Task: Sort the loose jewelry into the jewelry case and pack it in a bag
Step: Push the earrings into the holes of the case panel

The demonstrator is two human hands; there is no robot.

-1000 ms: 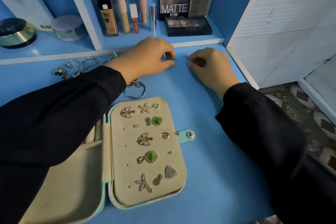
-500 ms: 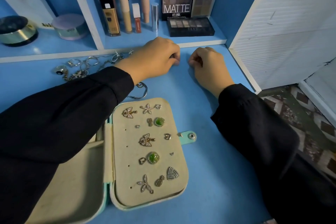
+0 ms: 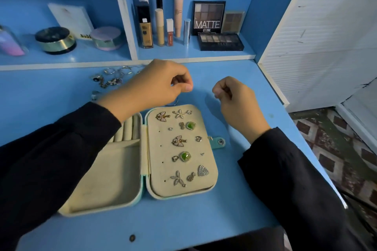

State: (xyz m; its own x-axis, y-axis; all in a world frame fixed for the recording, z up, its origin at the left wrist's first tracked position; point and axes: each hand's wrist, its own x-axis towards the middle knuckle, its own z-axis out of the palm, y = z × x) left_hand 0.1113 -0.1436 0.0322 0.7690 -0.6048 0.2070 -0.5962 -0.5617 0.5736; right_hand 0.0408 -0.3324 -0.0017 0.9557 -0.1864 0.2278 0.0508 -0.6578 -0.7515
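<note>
**Both hands pinched past the open jewelry case**

At the far left, round jars (image 3: 55, 40) sit on the shelf. Just in front of the shelf edge, loose jewelry (image 3: 111, 80), rings and a chain, lies on the blue desk (image 3: 204, 216). The jewelry case (image 3: 102, 179) lies open in the near middle of the desk. Its left half has a bare tray, with padded rolls at the far end. The left hand (image 3: 161, 85) hovers over the case's far edge, fingers curled, thumb and forefinger tips together. I cannot tell whether they hold anything. Makeup bottles (image 3: 159, 26) stand on the shelf beyond it. The case's right panel carries pinned earrings (image 3: 184, 156): flowers, leaves and two green stones. Eyeshadow palettes (image 3: 220, 40) rest further right on the shelf. The right hand (image 3: 232, 98), apart from the left, is curled the same way, fingertips pinched narrow. Anything it holds is too small to tell.
</note>
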